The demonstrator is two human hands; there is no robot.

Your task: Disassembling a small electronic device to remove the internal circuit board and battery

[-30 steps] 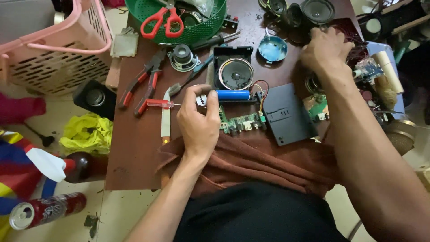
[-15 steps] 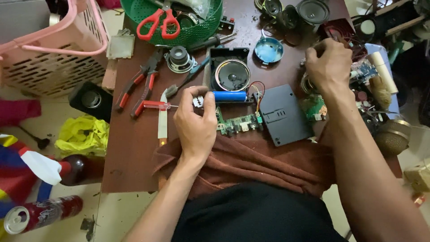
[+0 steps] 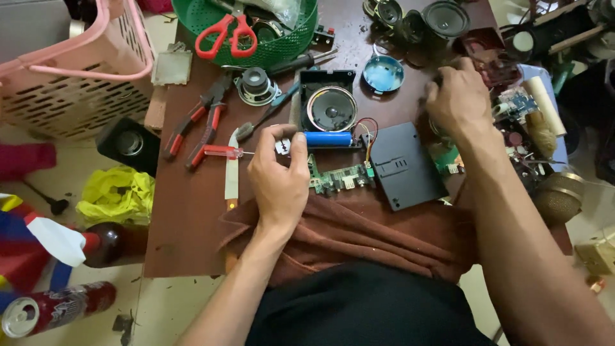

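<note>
Head view: left hand pinches a small metal part between thumb and fingers.
Right hand: fingers curled among speaker parts; grip unclear.
Risk: part may slip onto circuit board just right of the fingers, beside blue battery.

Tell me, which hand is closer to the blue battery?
Left. The left hand has its fingertips right beside the battery, at its left end. The right hand is farther off, up and right of it.
</note>
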